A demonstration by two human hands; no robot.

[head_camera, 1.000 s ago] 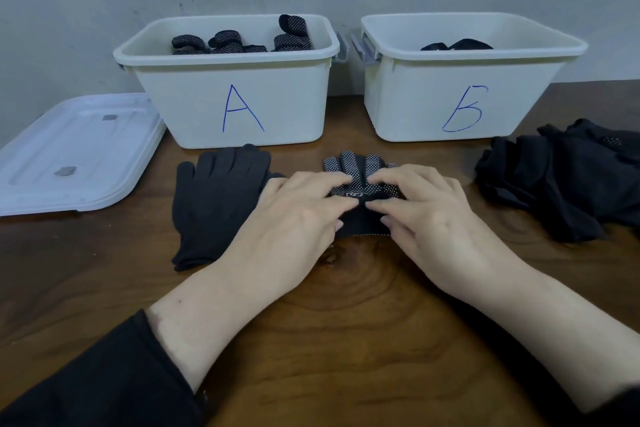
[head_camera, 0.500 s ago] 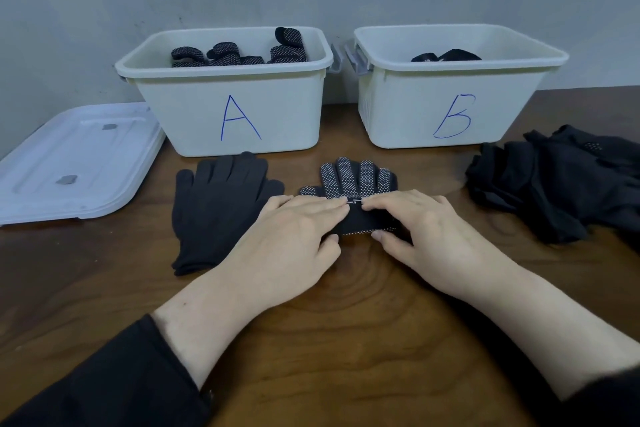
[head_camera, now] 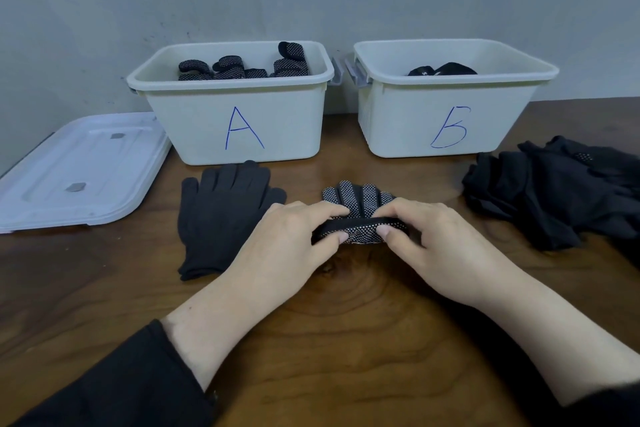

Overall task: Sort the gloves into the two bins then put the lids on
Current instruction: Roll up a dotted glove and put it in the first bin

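your left hand (head_camera: 287,239) and right hand (head_camera: 433,236) both pinch the folded cuff end of the dotted glove (head_camera: 358,215) on the wooden table (head_camera: 346,340), in front of bin a (head_camera: 235,128) and bin b (head_camera: 446,125), beside a plain black glove (head_camera: 218,218).

Our left hand (head_camera: 289,241) and right hand (head_camera: 434,241) sit side by side, fingers curled, thumbs tucked under, each grip pinching tight.
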